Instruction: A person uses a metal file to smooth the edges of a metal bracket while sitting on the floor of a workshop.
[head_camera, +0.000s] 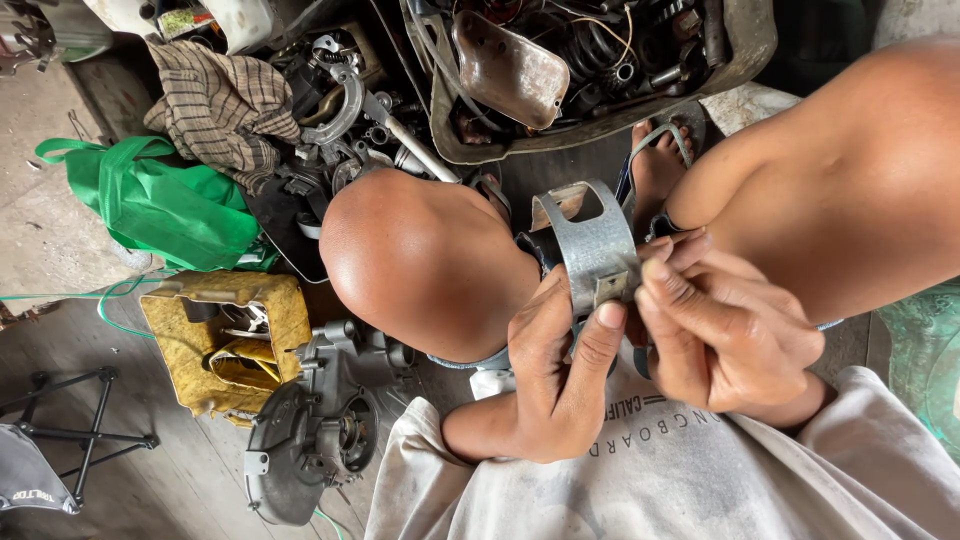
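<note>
Both hands are up between the knees on a grey metal ring (592, 248); left hand (556, 372) curls around its near edge, thumb pressed on a small square tab; right hand (722, 335) pinches the ring's right side with its fingertips; down on the floor there's an engine cover (312, 430), a yellow casing (228, 340) and a green bag (165, 205).

A green bag (165, 205) lies on the floor (50, 230) at the left, with a checked cloth (225, 100) just above it. Below them sits a yellow, grimy casing (225, 340), touching a grey engine cover (310, 430). A dented tray (745, 45) of dark engine parts stands at the top. A black stool frame (85, 425) is at the lower left.
</note>
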